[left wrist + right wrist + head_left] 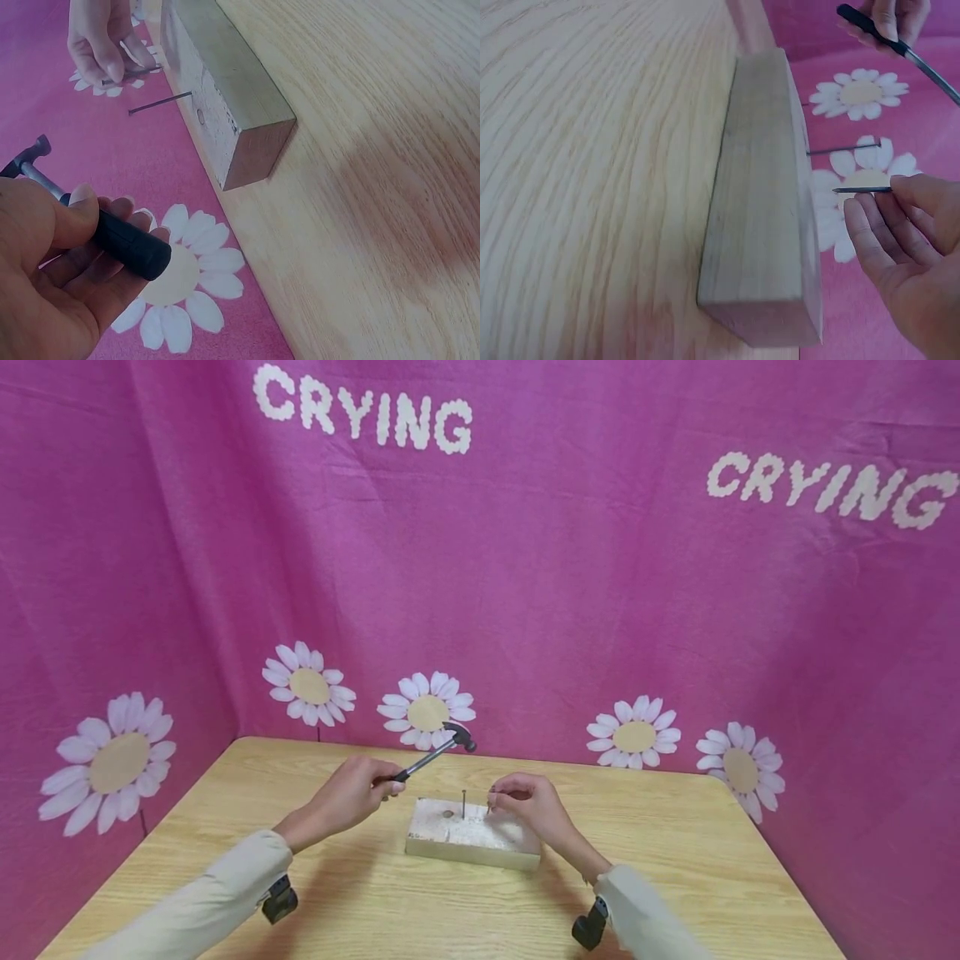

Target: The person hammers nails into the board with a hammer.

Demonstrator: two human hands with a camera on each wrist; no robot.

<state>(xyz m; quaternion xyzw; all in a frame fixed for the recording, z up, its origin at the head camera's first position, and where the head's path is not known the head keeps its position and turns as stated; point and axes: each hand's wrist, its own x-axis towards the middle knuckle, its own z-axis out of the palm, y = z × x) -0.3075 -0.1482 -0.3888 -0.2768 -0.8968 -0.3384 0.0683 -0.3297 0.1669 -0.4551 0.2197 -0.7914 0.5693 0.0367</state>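
My left hand (358, 792) grips a claw hammer (431, 757) by its black handle, the head raised above the table to the left of a wooden block (472, 858). One nail (463, 806) stands upright in the block's top face, near a dark knot. Between thumb and fingers my right hand (531, 802) pinches a second nail (861, 190), its point toward the top of the block. In the right wrist view a small gap shows between that point and the wood. The left wrist view shows the hammer handle (131, 244) across my left fingers.
The block lies flat on a light wood-grain table (315, 910). A pink cloth (525, 568) with daisies and white lettering hangs behind the table and along its sides. Each sleeve carries a small black wrist camera, the left one (280, 900) hanging low over the table.
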